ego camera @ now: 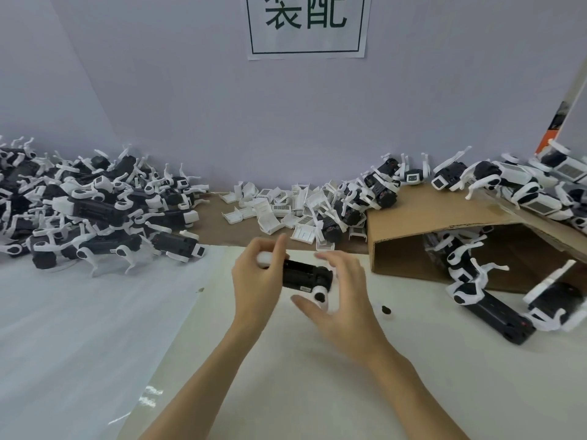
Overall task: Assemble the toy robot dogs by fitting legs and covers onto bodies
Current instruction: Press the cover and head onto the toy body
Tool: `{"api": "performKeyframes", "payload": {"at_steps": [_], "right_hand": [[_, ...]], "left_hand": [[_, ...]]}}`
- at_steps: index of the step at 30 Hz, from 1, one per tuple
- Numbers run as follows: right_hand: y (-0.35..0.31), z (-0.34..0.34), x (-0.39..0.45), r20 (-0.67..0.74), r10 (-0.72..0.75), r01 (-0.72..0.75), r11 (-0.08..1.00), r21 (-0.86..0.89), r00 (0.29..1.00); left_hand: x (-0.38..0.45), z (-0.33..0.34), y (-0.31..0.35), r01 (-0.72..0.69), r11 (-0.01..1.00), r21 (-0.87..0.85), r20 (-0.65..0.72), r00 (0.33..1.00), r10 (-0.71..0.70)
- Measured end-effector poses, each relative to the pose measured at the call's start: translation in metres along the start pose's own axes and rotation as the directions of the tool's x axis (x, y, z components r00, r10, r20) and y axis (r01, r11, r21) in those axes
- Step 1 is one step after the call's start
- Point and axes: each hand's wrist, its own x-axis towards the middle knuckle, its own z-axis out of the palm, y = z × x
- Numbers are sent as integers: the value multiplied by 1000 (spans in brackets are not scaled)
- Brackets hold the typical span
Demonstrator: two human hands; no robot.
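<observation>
Standing in for a worktop: pale counter (301,392), clear sheet draped over its left part. Heaping at far left: big pile of assembled dogs (95,204), legs sticking out everywhere. Lying open on its side at right: cardboard box (444,223), more dogs spilling from its mouth and stacked on top. Scattering at far centre: loose white covers (279,211), some showing barcode labels. Hanging on far wall: paper sign (307,25).

Sitting mid-counter, held just above it: black body (305,274), lengthwise left to right. Gripping its left end, fingers wrapped over a white part: left hand (254,281). Hovering at its right end, fingers spread and not closed on anything: right hand (343,296), motion-blurred. Showing at the near right corner of the body: white leg joint (319,295) with dark hub, beside the right thumb; seated or not, cannot tell.

Step in hand, likely: fitting legs, cover not on yet. Next probably needing right fingers pinching the leg and pressing its hub square onto the body socket while left steadies.

Lying loose near right of hands: small dark piece (386,310); another speck (200,290) at left. Nothing blocking reach to covers.
</observation>
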Motion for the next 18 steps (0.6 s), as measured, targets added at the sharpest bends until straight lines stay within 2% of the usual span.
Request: {"api": "performKeyframes", "payload": {"at_steps": [2, 3, 5, 7, 9, 10, 12, 14, 16, 18], "right_hand": [[-1, 2, 1, 144, 160, -185, 965, 186, 977], [-1, 4, 2, 156, 181, -209, 959, 189, 971], [-2, 6, 1, 92, 151, -163, 977, 137, 984], [-1, 7, 0, 32, 101, -103, 992, 70, 994], [-2, 9, -1, 30, 62, -63, 998, 17, 998], [-4, 10, -2, 53, 42, -43, 999, 18, 998], [-8, 12, -1, 137, 31, -39, 998, 54, 990], [-4, 14, 1, 182, 67, -68, 998, 0, 981], [6, 10, 5, 188, 118, -73, 971, -228, 975], [16, 7, 5, 239, 168, -32, 873, -487, 956]], "left_hand": [[8, -12, -1, -192, 981, 31, 4, 981, 192], [12, -18, 0, -238, 971, 12, 34, 971, 238], [15, -22, 0, -249, 967, -56, 113, 961, 253], [15, -19, -1, -110, 968, -225, 115, 984, 139], [15, -16, 1, 108, 891, -440, 44, 994, -99], [16, -16, 0, 173, 835, -522, 11, 980, -197], [20, -22, -3, 209, 762, -613, -44, 954, -297], [27, -32, -4, 191, 726, -661, -88, 940, -328], [33, -41, -5, 191, 698, -690, -106, 927, -359], [36, -45, -5, 222, 658, -719, -93, 908, -408]]}}
